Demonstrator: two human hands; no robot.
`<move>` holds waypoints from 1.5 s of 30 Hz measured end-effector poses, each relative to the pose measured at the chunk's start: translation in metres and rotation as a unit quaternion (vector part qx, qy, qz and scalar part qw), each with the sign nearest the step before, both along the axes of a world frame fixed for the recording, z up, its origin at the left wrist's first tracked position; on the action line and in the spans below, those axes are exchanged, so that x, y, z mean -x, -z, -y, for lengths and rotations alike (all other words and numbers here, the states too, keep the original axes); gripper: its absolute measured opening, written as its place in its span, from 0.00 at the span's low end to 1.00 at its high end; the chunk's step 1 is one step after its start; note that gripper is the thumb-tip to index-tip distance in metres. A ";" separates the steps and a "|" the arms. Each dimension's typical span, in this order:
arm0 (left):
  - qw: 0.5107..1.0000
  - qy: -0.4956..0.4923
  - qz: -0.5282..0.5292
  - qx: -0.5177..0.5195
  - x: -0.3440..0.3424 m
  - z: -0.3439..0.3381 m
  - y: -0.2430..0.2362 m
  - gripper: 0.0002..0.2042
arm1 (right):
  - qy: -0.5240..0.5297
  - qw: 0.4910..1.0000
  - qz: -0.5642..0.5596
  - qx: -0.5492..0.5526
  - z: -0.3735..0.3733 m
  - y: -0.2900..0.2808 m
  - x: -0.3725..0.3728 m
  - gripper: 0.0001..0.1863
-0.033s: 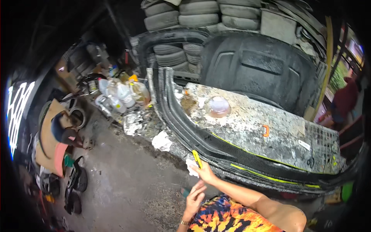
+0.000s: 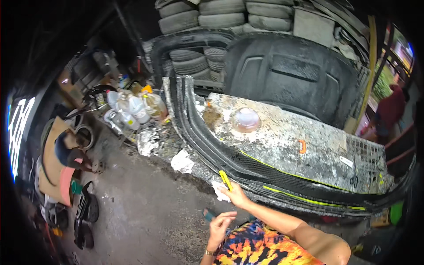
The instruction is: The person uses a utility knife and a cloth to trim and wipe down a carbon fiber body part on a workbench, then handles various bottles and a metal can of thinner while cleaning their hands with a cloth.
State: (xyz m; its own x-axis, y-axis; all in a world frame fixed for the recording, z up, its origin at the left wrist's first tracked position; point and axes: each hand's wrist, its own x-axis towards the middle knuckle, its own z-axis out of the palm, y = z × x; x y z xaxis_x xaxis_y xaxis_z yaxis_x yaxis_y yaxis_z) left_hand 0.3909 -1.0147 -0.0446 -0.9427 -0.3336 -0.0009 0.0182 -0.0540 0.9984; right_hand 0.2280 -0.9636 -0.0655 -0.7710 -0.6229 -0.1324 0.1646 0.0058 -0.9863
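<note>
Speckled worktable (image 2: 276, 128), curved black carbon-fibre panel (image 2: 282, 178) along near edge, right hand (image 2: 237, 195) gripping yellow utility knife (image 2: 225, 180), left hand (image 2: 219, 228) nearer, fingers loosely curled.

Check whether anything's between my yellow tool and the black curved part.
Nothing visible: the yellow tool in your right hand shows its tip at the near edge of the black curved part; contact is unclear. A crumpled white sheet lies just left of the hand.
</note>
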 end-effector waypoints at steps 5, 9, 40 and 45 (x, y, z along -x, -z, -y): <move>0.995 0.012 0.090 -0.049 0.069 0.078 0.022 0.11 | 0.097 0.980 0.161 0.061 -0.019 -0.004 0.016 0.17; 0.976 0.138 0.096 -0.141 0.114 0.107 0.013 0.13 | 0.219 0.968 0.106 0.062 0.000 0.000 -0.007 0.21; 0.499 0.840 0.212 -0.028 -0.226 0.088 0.036 0.29 | 0.842 0.534 0.023 0.074 0.121 0.031 -0.508 0.19; 0.482 0.859 0.167 0.029 -0.260 0.065 0.067 0.15 | 0.860 0.474 -0.001 0.188 0.140 0.029 -0.570 0.25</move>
State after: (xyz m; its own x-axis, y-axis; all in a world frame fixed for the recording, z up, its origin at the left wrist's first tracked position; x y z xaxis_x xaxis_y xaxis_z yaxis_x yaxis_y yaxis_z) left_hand 0.6509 -1.0800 -0.1115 0.2232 0.9318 -0.2861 -0.1665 0.3257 0.9307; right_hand 0.7981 -1.1040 -0.0945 -0.1818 0.9482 -0.2604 -0.3942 -0.3128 -0.8641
